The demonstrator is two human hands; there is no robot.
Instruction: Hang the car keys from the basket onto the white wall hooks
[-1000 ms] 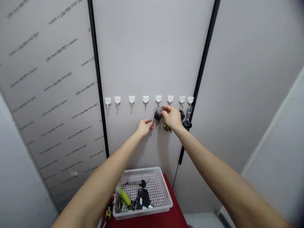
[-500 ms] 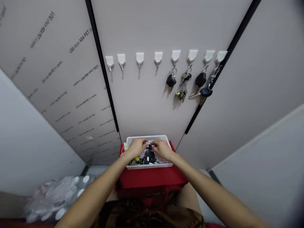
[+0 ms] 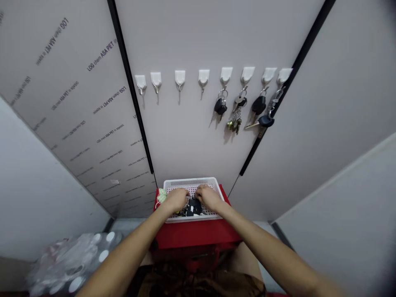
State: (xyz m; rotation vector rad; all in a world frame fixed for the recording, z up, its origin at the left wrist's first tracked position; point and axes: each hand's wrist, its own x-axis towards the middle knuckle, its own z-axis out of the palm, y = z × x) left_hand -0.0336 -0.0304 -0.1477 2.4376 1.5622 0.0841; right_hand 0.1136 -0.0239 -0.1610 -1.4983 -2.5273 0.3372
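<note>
Two bare hands meet over a white perforated plastic basket [image 3: 192,182] set on a red tabletop [image 3: 198,233], the left hand [image 3: 177,200] and right hand [image 3: 209,197] curled palm-down, their fingertips nearly touching above the middle of the basket. A cluster of black key fobs [image 3: 194,207] sits on the basket floor, just below and between the hands and closer under the right hand's fingers. Its long axis appears to run roughly side to side, though the hands hide part of it. Neither hand is spread wide, and whether either grips anything beneath its fingers cannot be told from this view. A pale green tag [image 3: 161,196] lies at the basket's left edge, beside the left hand. On the wall above, a row of eight white adhesive hooks [image 3: 179,76] runs across, the four at right carrying sets of keys [image 3: 235,121].
</note>
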